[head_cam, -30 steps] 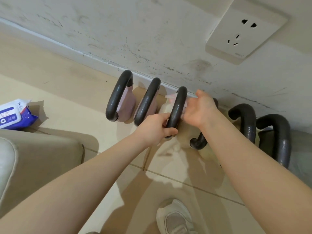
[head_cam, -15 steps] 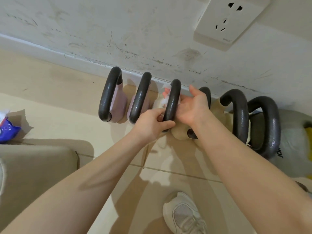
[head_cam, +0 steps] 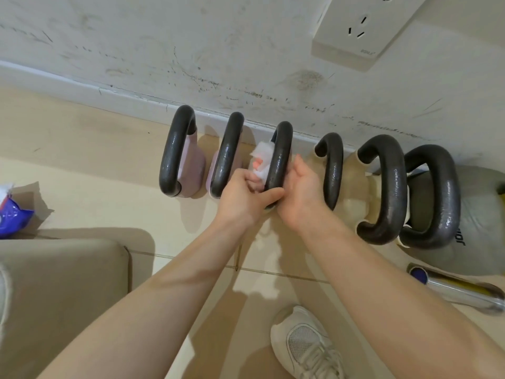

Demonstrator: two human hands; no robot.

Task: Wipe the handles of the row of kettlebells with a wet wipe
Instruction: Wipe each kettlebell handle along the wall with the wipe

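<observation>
Six kettlebells stand in a row on the tiled floor (head_cam: 82, 187), tight against the scuffed wall (head_cam: 191, 50), their dark handles arching up side by side. The two at the left are pink (head_cam: 192, 162), the middle pair cream (head_cam: 352, 198), and the one at the far right grey (head_cam: 481, 214).

Both hands are on the third handle (head_cam: 280, 157). The left hand (head_cam: 246, 195) grips its near end, thumb laid across the bar and fingers curled round behind it. The right hand (head_cam: 303, 192) reaches in from the right side; its palm faces the bar and its fingers pass under the handle and come out on the left, where the fingertips (head_cam: 257, 163) press into the white wipe (head_cam: 262, 160). The wipe is bunched against the left side of that handle, in the gap toward the second kettlebell. Whether the fingers pinch the wipe or just push it, I cannot tell.

A blue wipe pack (head_cam: 12, 214) lies at the left edge, well apart from the row. A tan cushion (head_cam: 62, 283) fills the near left corner. A white shoe (head_cam: 306, 346) stands near the bottom, and a metal bar (head_cam: 456, 294) lies at the near right. A socket (head_cam: 363, 28) is fixed to the wall above.
</observation>
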